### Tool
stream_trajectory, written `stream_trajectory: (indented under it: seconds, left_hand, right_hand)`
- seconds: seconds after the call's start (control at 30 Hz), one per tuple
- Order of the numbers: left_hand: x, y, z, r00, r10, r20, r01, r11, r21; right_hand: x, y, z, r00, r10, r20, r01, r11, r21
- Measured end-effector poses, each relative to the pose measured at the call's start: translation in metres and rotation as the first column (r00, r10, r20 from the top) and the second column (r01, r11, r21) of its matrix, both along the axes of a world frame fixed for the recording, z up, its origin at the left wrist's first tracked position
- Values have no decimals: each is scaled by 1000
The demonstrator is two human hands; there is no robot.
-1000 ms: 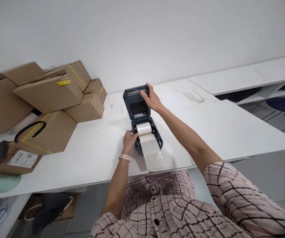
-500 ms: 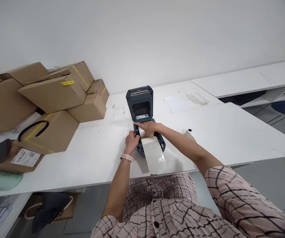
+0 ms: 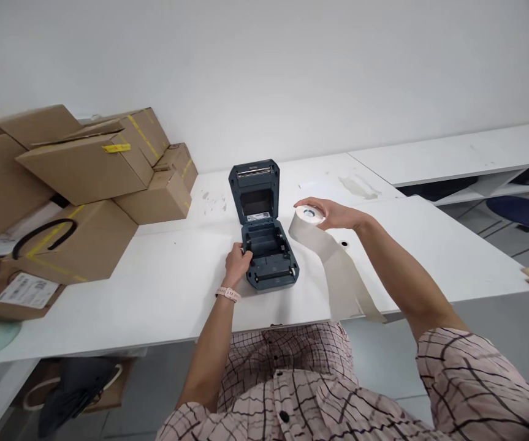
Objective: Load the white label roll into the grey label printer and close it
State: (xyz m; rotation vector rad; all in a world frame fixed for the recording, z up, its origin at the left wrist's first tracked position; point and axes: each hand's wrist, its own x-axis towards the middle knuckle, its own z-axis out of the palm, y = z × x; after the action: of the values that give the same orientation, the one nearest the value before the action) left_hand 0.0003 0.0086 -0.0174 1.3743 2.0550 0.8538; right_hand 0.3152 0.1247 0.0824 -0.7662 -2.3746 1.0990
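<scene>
A dark blue label printer [image 3: 270, 260] sits on the white table with its lid [image 3: 255, 190] tipped up and its roll bay bare. My left hand [image 3: 238, 263] grips the printer's left side, the thumb over its rim. To the right of the printer, my right hand [image 3: 333, 214] is wrapped around the far side of a white label roll [image 3: 309, 222], which stands on end with its core facing up. From it a loose strip of label paper [image 3: 343, 275] trails toward the table's front edge. A second, smaller roll [image 3: 344, 244] with a dark core lies near that strip, partly hidden.
Cardboard boxes [image 3: 89, 168] with yellow tape are piled at the left. A black curved strap [image 3: 43, 236] lies over one of them. The table's front edge [image 3: 154, 345] runs close to my body. At the right stand shelving [image 3: 457, 159] and a blue stool [image 3: 526, 211].
The label roll has come out of the printer's bay and moved right in my right hand, its paper strip along with it. My left hand stays at the printer's left side.
</scene>
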Motion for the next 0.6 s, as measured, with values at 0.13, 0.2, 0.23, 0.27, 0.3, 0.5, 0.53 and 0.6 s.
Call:
stream_trajectory:
  seconds: [0.13, 0.2, 0.23, 0.27, 0.3, 0.5, 0.53, 0.6]
  left_hand:
    - [-2, 1, -3, 1000, 2, 12, -2, 1000, 2]
    - [-4, 2, -5, 1000, -2, 26, 3, 1000, -8]
    - [-5, 3, -7, 999, -5, 34, 5, 1000, -6]
    - [-5, 4, -9, 999, -8, 41, 8, 1000, -1]
    - [-6, 5, -10, 999, -11, 52, 11, 1000, 6]
    - [-7, 4, -13, 991, 2, 137, -10, 999, 52]
    - [-6, 3, -13, 989, 8, 147, -16, 998, 53]
    - [-5, 3, -12, 987, 13, 161, -22, 998, 51]
  right_hand:
    - [18, 21, -43, 979, -193, 71, 198, 977, -75]
    - [16, 26, -61, 964, -240, 114, 250, 964, -91]
    - [15, 28, -67, 958, -255, 131, 268, 959, -93]
    - [14, 29, -71, 954, -263, 142, 278, 956, -97]
    - [16, 28, -73, 953, -264, 147, 281, 954, -109]
    - [82, 2, -73, 953, -300, -50, 265, 901, -343]
    - [95, -6, -76, 947, -312, -78, 264, 894, -363]
    - [114, -24, -86, 944, -324, -64, 285, 897, -337]
